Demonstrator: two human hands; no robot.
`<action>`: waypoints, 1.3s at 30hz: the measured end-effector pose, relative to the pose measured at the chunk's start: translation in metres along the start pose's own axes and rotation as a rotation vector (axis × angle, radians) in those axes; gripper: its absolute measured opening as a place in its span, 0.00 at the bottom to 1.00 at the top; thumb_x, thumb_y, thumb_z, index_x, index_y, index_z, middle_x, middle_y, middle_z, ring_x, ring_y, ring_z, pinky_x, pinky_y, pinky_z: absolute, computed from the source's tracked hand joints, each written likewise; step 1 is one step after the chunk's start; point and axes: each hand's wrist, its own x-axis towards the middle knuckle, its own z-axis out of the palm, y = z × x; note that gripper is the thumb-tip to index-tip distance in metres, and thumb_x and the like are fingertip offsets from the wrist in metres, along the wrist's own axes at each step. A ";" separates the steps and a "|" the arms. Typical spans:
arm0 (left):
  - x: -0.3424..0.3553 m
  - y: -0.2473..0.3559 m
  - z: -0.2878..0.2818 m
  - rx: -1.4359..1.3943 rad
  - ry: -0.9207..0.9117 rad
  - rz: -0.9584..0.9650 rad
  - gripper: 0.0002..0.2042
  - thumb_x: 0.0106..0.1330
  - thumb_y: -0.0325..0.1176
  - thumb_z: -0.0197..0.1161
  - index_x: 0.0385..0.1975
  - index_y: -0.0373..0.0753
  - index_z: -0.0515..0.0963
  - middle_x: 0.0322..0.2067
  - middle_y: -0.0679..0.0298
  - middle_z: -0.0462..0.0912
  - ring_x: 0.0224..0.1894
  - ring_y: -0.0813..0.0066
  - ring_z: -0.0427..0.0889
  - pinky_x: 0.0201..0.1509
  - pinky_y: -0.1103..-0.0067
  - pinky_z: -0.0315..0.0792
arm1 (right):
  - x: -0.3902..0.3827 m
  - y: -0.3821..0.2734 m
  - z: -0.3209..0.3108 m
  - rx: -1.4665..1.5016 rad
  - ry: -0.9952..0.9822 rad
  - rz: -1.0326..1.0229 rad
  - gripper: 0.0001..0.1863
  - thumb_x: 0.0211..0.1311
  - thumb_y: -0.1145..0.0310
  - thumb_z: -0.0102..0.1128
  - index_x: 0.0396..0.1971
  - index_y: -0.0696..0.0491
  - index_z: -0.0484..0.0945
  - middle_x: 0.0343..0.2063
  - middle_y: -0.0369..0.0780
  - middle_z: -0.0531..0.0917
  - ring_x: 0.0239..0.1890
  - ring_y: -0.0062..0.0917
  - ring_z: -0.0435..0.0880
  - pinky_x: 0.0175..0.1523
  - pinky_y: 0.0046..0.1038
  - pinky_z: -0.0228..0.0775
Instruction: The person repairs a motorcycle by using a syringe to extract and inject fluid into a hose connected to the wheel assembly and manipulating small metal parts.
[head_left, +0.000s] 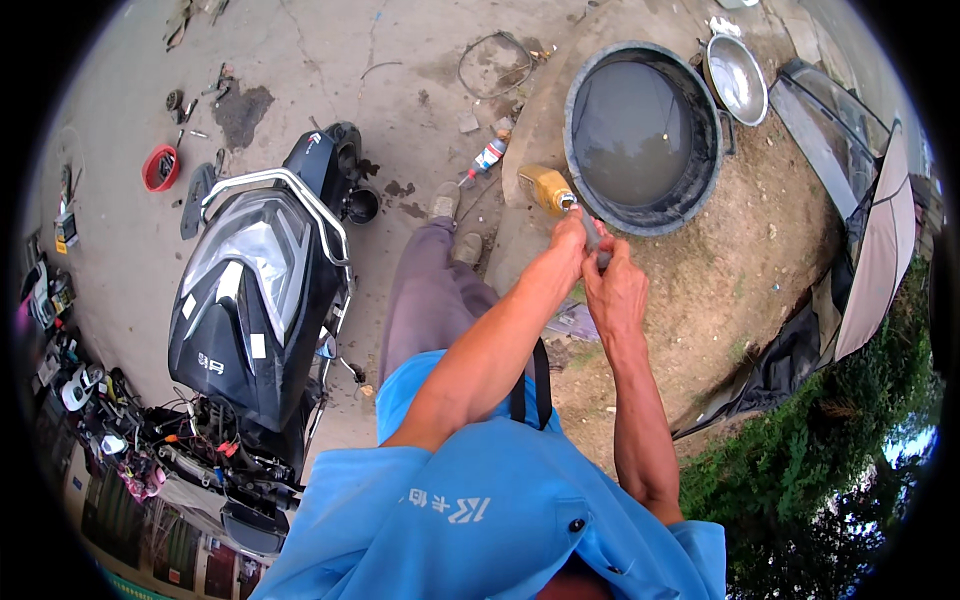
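My left hand and my right hand are close together in front of me, fingers closed around a grey, roughly tube-shaped piece. What exactly it is, I cannot make out. Just beyond my left fingers lies a yellow plastic bottle, its neck pointing at my hands; whether my fingers touch it is unclear. A large black tub of murky water stands beyond my hands to the right.
On the left stands a black scooter with a silver rail. A clear bottle with a red cap lies near my shoes. Farther off are a red basket, a metal basin, scattered tools and a folded grey canopy.
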 end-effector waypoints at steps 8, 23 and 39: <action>0.004 0.007 -0.002 -0.034 -0.023 -0.002 0.21 0.77 0.52 0.44 0.31 0.37 0.63 0.18 0.58 0.69 0.16 0.69 0.66 0.20 0.70 0.69 | -0.003 -0.005 -0.001 -0.020 0.023 -0.119 0.16 0.59 0.67 0.62 0.44 0.59 0.80 0.30 0.54 0.84 0.32 0.46 0.85 0.37 0.42 0.76; 0.009 0.009 -0.007 0.006 -0.059 -0.002 0.25 0.77 0.52 0.42 0.28 0.34 0.65 0.16 0.62 0.69 0.15 0.72 0.66 0.21 0.72 0.69 | -0.014 -0.012 -0.010 -0.016 0.017 -0.114 0.18 0.59 0.66 0.62 0.46 0.60 0.81 0.28 0.53 0.84 0.29 0.45 0.85 0.36 0.41 0.75; -0.009 0.013 -0.007 0.029 -0.133 -0.017 0.25 0.78 0.52 0.37 0.30 0.35 0.66 0.19 0.61 0.70 0.19 0.69 0.69 0.28 0.69 0.73 | -0.028 -0.012 -0.015 0.046 0.045 -0.091 0.16 0.57 0.70 0.62 0.46 0.59 0.79 0.25 0.52 0.83 0.27 0.43 0.84 0.35 0.41 0.75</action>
